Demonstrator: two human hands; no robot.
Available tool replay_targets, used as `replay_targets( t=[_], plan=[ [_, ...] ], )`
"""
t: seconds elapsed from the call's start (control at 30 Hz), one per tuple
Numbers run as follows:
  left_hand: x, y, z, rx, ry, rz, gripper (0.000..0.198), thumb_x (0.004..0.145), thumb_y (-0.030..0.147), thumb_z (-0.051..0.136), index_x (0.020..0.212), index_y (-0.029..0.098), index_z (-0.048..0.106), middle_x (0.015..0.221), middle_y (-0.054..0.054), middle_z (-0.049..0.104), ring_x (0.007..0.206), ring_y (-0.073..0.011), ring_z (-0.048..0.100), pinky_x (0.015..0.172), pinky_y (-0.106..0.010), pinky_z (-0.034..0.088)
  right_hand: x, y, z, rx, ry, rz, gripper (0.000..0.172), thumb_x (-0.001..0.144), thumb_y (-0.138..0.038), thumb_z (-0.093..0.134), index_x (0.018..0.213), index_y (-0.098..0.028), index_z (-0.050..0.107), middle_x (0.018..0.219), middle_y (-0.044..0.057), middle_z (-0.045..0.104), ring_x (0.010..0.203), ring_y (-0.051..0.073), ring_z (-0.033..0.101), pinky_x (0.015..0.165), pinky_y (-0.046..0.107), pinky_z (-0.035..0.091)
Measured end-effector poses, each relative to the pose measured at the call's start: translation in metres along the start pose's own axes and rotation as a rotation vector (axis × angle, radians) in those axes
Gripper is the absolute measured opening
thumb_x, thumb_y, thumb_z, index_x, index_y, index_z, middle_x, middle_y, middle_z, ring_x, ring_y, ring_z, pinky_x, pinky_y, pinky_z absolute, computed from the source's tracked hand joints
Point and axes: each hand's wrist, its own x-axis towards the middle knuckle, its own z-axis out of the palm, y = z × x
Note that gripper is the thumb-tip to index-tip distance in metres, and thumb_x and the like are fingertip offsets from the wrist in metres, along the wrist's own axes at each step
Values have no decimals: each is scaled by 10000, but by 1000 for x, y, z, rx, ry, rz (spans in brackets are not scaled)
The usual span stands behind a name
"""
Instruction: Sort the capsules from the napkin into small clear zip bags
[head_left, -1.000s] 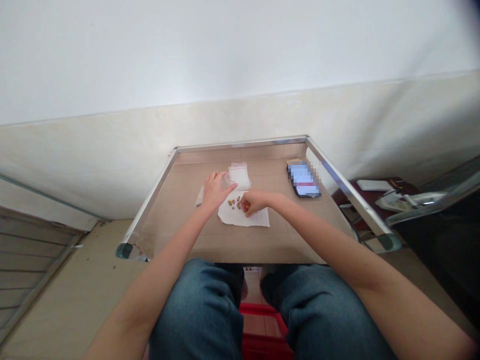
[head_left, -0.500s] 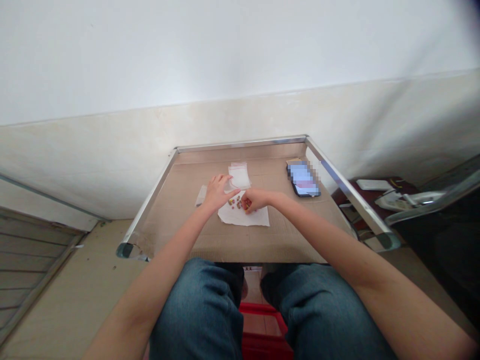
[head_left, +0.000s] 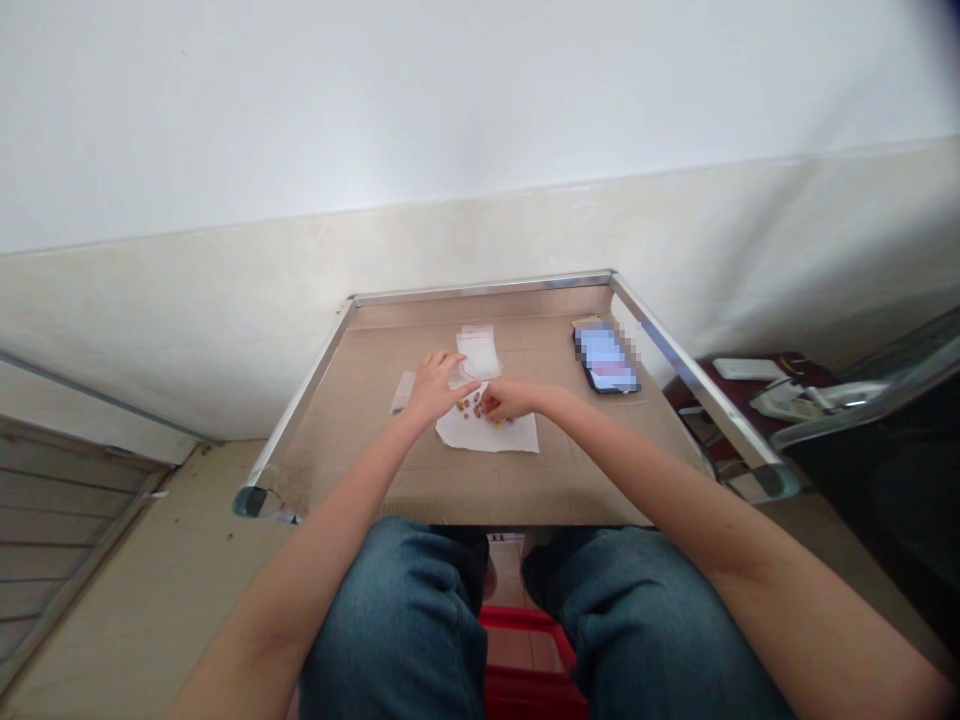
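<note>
A white sheet of paper (head_left: 487,437) lies on the cardboard-covered tabletop (head_left: 360,450). Several small pieces (head_left: 466,405), pinkish, brown and yellow, are scattered on it, too small to identify. My right hand (head_left: 508,398) is over the paper with its fingertips pinched together among the pieces; what they pinch is hidden. My left hand (head_left: 436,388) rests at the paper's upper left. Its thumb and forefinger are spread around the mouth of a clear plastic zip bag (head_left: 465,372) with a red line, holding it. Beyond lie more clear zip bags (head_left: 480,345).
A phone (head_left: 606,358) lies at the tabletop's right. A small pale packet (head_left: 402,392) lies left of my left hand. The metal frame (head_left: 480,291) rises around the tabletop, with the wall behind. A power strip (head_left: 787,400) is on a lower surface at right.
My right hand has shifted slightly, its fingertips curling over the pieces; a yellow piece now shows below them. My left hand stays in place with the zip bag.
</note>
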Motion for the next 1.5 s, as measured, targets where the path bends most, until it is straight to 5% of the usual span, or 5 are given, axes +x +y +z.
replay_targets(
  t=[0.3,0.47,0.8,1.1,1.5],
  plan=[
    [-2,1,-1,-15,-42,42,484,711,504,559,1073,184,525,1012,-65,550,954,-211,469,847,-353,365,5,20,-9,211,502,-2,229,751,-297,512,775,-122,658,612,22,586,534,85,462,504,204,285],
    [0,8,-3,-66,-44,94,484,723,499,550,1085,180,511,1031,-59,557,964,-202,471,861,-348,361,11,22,-11,332,636,-13,247,744,-315,508,790,-119,650,566,-1,540,522,83,424,505,212,269],
    [1,5,-5,-93,0,3,441,713,487,568,1032,185,533,980,-56,581,951,-198,499,848,-338,377,3,23,-14,347,545,-37,255,754,-312,486,831,-112,625,626,9,556,542,82,441,525,206,296],
    [2,-3,-1,-189,89,-153,406,720,449,573,1015,174,528,1000,-68,580,929,-184,521,840,-341,395,-1,21,-3,41,16,-58,253,595,-299,686,773,-134,612,649,2,583,545,87,467,506,191,290],
    [2,-3,-1,-225,77,-154,395,719,446,576,1009,182,531,987,-62,585,916,-182,526,835,-342,398,2,15,-1,-103,-41,-77,199,603,-284,664,752,-153,647,668,14,615,570,108,492,502,208,287]
  ],
)
